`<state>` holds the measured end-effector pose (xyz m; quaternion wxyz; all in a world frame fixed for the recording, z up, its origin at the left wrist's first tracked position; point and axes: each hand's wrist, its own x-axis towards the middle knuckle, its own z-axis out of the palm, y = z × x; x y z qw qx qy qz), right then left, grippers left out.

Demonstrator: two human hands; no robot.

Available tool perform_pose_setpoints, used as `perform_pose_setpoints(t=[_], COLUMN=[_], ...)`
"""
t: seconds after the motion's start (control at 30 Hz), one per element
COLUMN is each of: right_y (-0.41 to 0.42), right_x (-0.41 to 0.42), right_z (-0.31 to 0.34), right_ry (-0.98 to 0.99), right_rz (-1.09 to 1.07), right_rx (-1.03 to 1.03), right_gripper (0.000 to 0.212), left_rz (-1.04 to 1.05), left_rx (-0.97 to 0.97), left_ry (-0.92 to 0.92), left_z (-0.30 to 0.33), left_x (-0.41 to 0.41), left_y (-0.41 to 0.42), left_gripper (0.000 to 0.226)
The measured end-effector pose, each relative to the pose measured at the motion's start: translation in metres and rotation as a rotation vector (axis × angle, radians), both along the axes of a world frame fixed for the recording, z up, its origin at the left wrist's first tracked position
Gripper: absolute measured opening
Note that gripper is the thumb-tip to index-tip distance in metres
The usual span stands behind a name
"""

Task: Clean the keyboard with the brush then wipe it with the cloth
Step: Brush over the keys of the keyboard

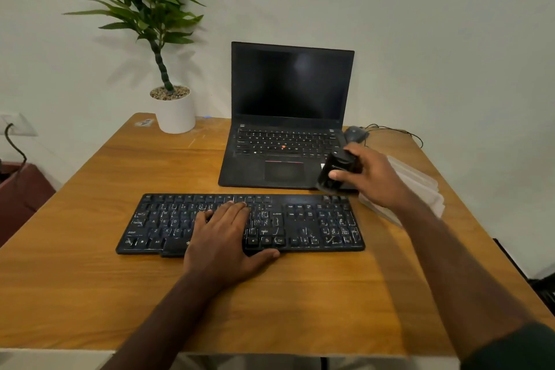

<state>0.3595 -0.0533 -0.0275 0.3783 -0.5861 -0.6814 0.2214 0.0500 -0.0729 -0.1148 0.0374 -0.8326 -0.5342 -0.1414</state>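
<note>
A black, dusty keyboard [300,222] lies across the middle of the wooden table. My left hand [225,234] rests flat on its keys, fingers straight, thumb along the front edge. Above the keyboard's right end, over the laptop's front right corner, my right hand [369,177] grips a black brush [333,171]. A pale folded cloth [417,186] lies on the table to the right, partly hidden behind my right hand and forearm.
An open black laptop [285,129] with a dark screen stands behind the keyboard. A wired mouse [356,134] sits to its right. A potted plant [174,111] is at the back left. The wooden table [90,279] ends close in front.
</note>
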Motion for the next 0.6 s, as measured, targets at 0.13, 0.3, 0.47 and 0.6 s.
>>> perform_pose_setpoints(t=[0.13, 0.3, 0.47, 0.6], right_y=[-0.012, -0.005, -0.001, -0.005], right_x=[0.026, 0.006, -0.005, 0.012], right_z=[-0.008, -0.032, -0.04, -0.034], right_ry=[-0.114, -0.081, 0.096, 0.28], right_rz=[-0.026, 0.0, -0.062, -0.142], right_rx=[-0.007, 0.034, 0.038, 0.056], right_gripper=[0.03, 0.029, 0.025, 0.028], left_rz=[0.001, 0.001, 0.014, 0.005], left_rx=[0.008, 0.005, 0.016, 0.03], left_ry=[0.003, 0.004, -0.012, -0.019], left_z=[0.0, -0.001, -0.001, -0.001], left_x=[0.001, 0.001, 0.001, 0.001], left_y=[0.0, 0.0, 0.0, 0.0], left_gripper=[0.113, 0.11, 0.108, 0.108])
